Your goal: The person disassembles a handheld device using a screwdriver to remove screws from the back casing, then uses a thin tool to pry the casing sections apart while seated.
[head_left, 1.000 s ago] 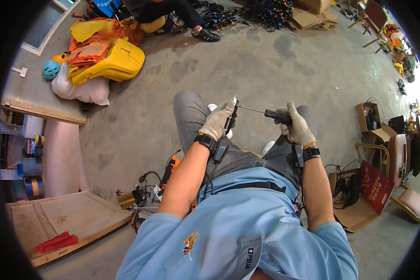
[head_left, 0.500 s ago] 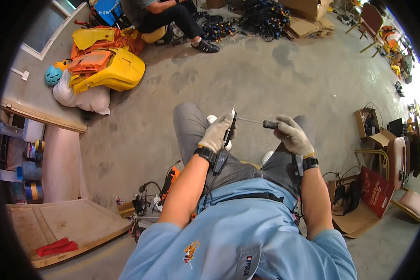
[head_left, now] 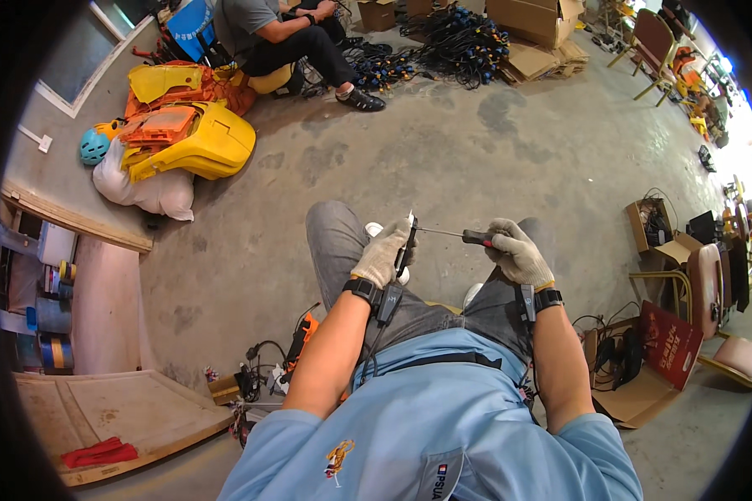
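While the seated person leans over their knees, the left hand, in a pale knit work glove, is closed around a slim black connector piece held upright above the lap, a dark cable trailing from it down past the wrist. The right hand, gloved likewise, is wrapped tight round the dark handle of a thin-shafted screwdriver, whose metal shaft lies nearly level and points left, its tip meeting the top of the connector. To my eye a small screw there is being worked; turning it calls for the tip to stay seated and the connector held steady. Both forearms rise from the blue shirt, elbows tucked, wrists bent inward so the hands face each other above the grey trousers, near but apart. Concrete floor spreads beyond.
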`<state>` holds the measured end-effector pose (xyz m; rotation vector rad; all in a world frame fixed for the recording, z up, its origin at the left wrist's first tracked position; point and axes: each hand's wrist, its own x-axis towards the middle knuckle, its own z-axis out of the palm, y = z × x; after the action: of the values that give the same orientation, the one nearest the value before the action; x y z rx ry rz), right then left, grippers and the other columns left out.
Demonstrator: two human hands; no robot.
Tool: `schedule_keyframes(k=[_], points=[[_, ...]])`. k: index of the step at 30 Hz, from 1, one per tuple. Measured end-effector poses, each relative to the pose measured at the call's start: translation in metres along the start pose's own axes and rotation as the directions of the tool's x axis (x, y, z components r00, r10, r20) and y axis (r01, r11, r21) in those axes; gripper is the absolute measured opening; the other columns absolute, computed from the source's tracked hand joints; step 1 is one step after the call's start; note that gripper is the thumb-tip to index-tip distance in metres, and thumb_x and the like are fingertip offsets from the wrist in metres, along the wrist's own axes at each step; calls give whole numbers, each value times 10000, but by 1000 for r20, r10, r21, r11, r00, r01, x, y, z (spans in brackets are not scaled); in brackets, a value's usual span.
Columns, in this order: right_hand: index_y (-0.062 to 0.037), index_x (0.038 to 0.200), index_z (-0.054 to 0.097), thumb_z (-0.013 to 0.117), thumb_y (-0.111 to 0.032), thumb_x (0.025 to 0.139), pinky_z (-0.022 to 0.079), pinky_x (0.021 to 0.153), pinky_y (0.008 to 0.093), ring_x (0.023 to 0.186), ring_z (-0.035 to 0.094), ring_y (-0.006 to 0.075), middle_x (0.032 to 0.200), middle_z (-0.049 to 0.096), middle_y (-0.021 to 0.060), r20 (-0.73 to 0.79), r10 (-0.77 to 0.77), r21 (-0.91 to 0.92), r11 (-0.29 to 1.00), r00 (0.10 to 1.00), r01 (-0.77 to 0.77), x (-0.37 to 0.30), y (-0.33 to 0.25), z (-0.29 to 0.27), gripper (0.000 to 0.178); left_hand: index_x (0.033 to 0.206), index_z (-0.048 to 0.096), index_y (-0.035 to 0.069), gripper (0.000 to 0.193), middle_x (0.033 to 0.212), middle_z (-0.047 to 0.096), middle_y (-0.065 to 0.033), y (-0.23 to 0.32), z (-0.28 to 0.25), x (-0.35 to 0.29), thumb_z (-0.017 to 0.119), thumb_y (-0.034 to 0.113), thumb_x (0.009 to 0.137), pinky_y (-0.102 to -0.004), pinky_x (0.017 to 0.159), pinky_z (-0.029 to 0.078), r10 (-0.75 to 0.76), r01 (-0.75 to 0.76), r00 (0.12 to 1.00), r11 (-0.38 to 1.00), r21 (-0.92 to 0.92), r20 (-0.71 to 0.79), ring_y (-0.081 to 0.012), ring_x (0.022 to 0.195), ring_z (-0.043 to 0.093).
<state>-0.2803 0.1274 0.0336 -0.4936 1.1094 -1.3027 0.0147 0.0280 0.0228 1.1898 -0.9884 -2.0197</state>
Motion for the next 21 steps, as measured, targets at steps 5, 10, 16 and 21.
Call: schedule_keyframes(k=[5, 10, 16, 21], points=[[-10, 1287, 576, 643, -273, 1030, 549, 749, 311, 882, 599, 154, 1118, 590, 83, -18, 81, -24, 996, 997, -82, -4, -5, 8, 375, 1201, 664, 106, 403, 902, 674, -23, 1, 5, 0, 641, 469, 1029, -272, 662, 543, 6, -6, 1000, 1000, 9, 22, -119, 717, 633], [3, 1242, 599, 609, -311, 1044, 503, 641, 260, 800, 588, 123, 1033, 624, 84, 11, 316, -263, 916, 949, -303, -4, -23, 3, 371, 1159, 659, 95, 422, 893, 671, -21, -8, -1, 8, 644, 493, 1020, -276, 665, 546, 21, -20, 1000, 993, -113, 9, -120, 722, 638], [7, 1248, 597, 621, -243, 1027, 504, 636, 252, 780, 589, 118, 1028, 631, 82, 10, 72, -79, 994, 997, -71, 2, -2, -2, 335, 1164, 658, 87, 409, 891, 658, -12, -3, 0, 7, 630, 474, 1036, -271, 666, 536, 10, -9, 999, 1000, -11, 50, -109, 727, 625], [-20, 1292, 579, 684, -196, 993, 565, 773, 314, 840, 620, 171, 1090, 609, 86, -10, 25, 70, 997, 1000, -24, 0, 0, -6, 363, 1133, 657, 88, 379, 865, 640, -1, 9, 13, -8, 621, 455, 1045, -267, 655, 527, 34, -33, 999, 995, 92, -6, -101, 705, 603]])
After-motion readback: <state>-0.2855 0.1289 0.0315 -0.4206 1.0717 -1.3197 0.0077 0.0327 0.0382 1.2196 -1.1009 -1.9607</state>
